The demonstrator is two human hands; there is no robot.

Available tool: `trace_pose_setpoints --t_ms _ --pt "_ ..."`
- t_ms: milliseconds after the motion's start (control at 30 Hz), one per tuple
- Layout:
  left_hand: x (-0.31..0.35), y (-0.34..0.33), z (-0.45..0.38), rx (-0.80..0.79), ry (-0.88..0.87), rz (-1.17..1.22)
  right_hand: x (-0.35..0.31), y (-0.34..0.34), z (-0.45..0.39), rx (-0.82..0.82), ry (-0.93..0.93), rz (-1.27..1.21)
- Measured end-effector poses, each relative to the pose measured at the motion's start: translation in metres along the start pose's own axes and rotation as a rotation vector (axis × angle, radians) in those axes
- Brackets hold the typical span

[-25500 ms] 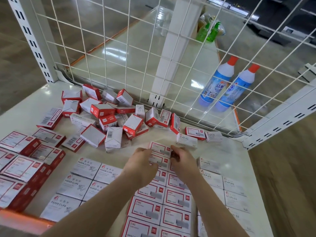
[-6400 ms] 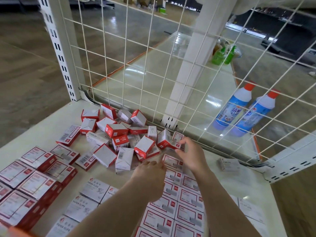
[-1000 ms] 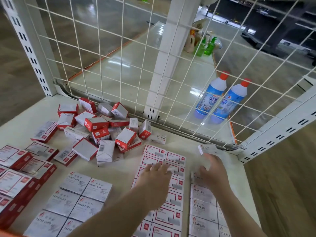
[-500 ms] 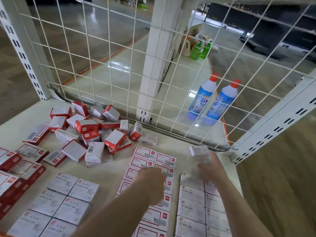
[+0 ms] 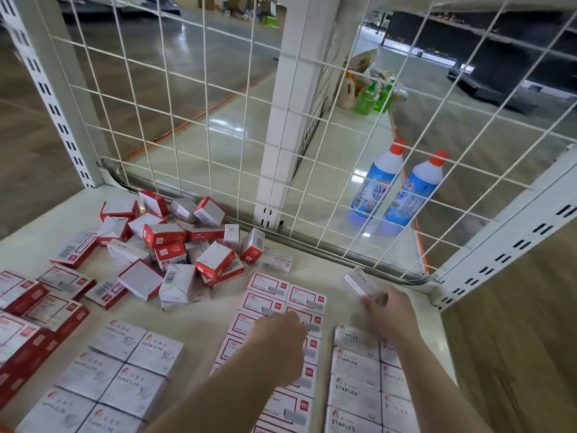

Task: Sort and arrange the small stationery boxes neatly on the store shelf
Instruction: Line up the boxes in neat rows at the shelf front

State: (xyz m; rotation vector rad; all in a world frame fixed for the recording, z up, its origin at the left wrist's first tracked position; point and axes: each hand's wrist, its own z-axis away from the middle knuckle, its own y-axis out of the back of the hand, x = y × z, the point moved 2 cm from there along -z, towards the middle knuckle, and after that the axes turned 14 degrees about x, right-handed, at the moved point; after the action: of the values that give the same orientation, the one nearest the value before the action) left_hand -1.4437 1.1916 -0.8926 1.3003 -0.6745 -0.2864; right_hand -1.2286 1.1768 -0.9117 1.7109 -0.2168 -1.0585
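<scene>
Though motion-blurred, right hand [image 5: 387,310] pinches staples box [image 5: 359,281].

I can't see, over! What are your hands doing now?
Right hand holds a staples box. Left hand rests open on red-framed boxes. Jumbled pile unsorted.

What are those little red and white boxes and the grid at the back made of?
The small red and white boxes look like thin printed cardboard: folded flaps, barcodes, matte faces. The white wire grid panel seems to be metal rod with a white coating, likely paint.
</scene>
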Motion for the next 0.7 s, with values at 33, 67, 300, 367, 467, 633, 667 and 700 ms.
trace_pose_setpoints --t_ms 33,67,300,367,467,633,667,700 --pt "0.000 0.000 0.001 -0.009 -0.004 -0.001 0.000 -0.002 -0.001 0.023 0.004 0.010" --pt "0.000 0.001 0.001 -0.020 -0.009 -0.006 0.000 -0.003 -0.001 0.043 0.005 0.017" --pt "-0.009 0.016 0.011 -0.125 -0.029 0.146 -0.006 0.007 0.020 0.131 -0.007 0.016" --pt "-0.010 0.019 0.014 -0.108 -0.014 0.207 -0.011 0.016 0.032 0.168 0.004 0.002" --pt "-0.016 0.021 0.020 -0.004 0.070 0.308 -0.016 0.026 0.048 0.206 0.080 -0.097" --pt "-0.024 0.027 0.039 0.087 0.237 0.518 -0.024 0.035 0.084 0.081 0.133 -0.281" --pt "-0.025 0.028 0.043 0.094 0.279 0.595 -0.029 0.038 0.092 0.059 0.152 -0.316" --pt "-0.024 0.029 0.045 0.105 0.327 0.679 -0.035 0.042 0.101 0.039 0.175 -0.338"
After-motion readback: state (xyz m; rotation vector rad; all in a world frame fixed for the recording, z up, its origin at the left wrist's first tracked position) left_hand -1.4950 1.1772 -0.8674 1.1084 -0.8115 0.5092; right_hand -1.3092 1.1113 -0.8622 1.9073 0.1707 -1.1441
